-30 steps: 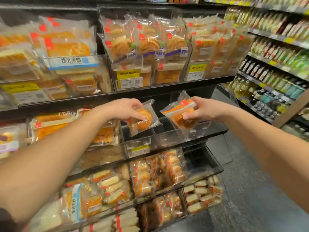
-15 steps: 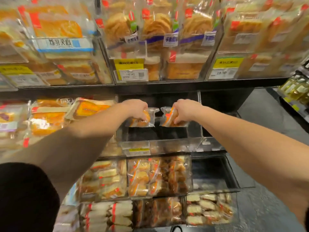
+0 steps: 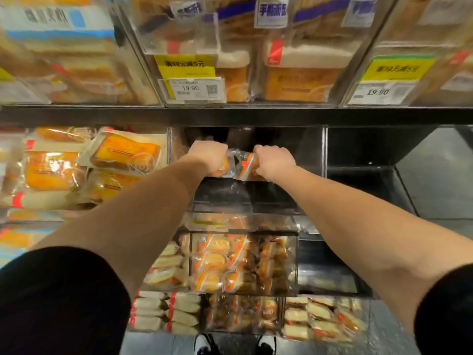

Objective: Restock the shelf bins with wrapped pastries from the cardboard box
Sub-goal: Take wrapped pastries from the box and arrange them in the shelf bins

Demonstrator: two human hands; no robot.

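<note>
Both my arms reach deep into a clear plastic shelf bin on the middle shelf. My left hand grips one wrapped pastry in clear film with an orange stripe. Right beside it, my right hand grips a second wrapped pastry of the same kind. The two packets touch each other at the back of the bin, just above its dark floor. My fingers are hidden behind the hands. The cardboard box is out of view.
The black shelf edge runs just above my hands, with packed bread bins over it. Orange cake packets fill the bin to the left. To the right is a dark bin. Stocked pastry bins sit below; my shoes show at the bottom.
Both hands have pushed the two pastries from in front of the bin to its back, coming close together. My head has moved nearer to the shelf.
</note>
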